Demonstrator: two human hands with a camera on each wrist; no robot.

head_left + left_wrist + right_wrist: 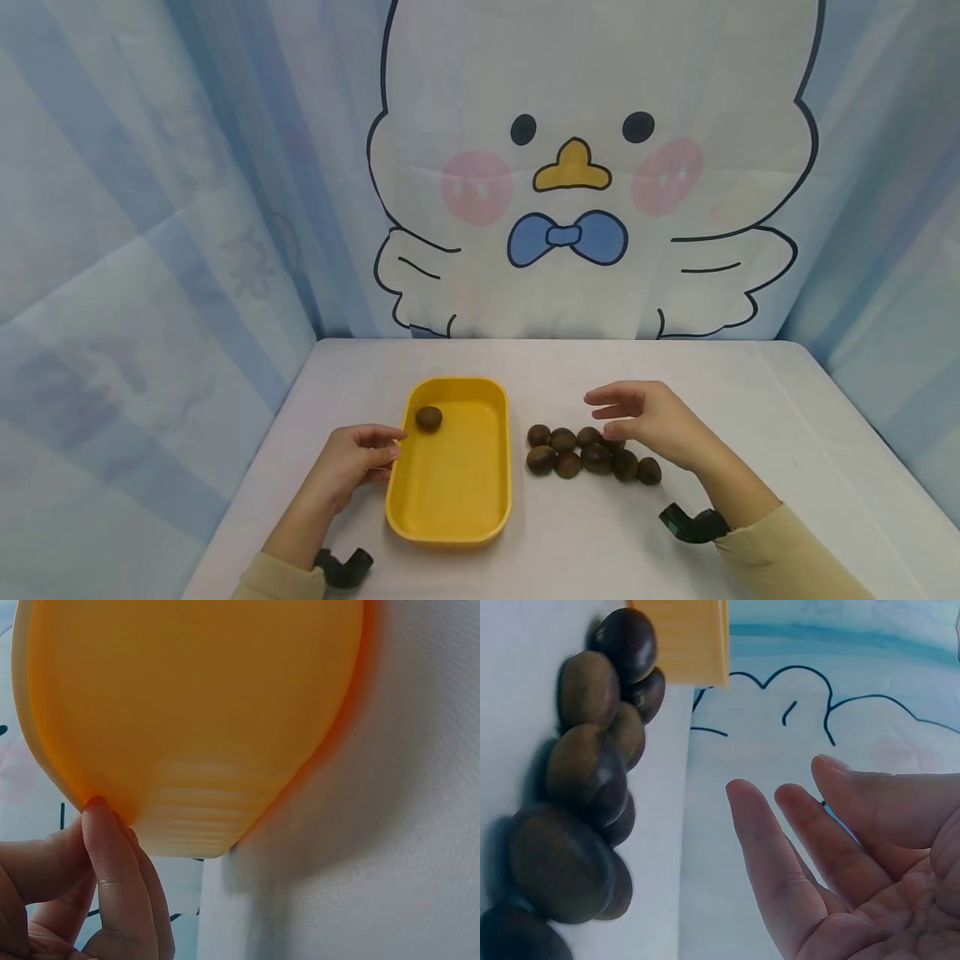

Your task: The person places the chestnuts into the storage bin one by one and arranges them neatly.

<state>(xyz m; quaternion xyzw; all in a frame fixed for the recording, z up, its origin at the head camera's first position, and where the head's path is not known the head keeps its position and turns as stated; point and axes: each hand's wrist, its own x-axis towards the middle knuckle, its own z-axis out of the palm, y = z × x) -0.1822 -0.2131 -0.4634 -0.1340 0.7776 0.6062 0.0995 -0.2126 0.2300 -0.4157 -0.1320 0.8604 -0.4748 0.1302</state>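
A yellow tray [450, 492] lies on the table with one chestnut [429, 418] inside, near its far left corner. At the tray's left rim, my left hand [351, 463] pinches the edge; the left wrist view shows the fingertips [99, 814] on the rim. Several brown chestnuts [567, 464] sit in two rough rows right of the tray. Over the right end of these rows hovers my right hand [663, 423], its fingers [761, 847] spread apart from the thumb with nothing between them. This hand partly hides one chestnut in the head view.
The white table [787, 433] carries the tray and the chestnuts. Behind it hangs a curtain [573, 300] printed with a cartoon chick. Each wrist bears a black device [693, 525], low over the table.
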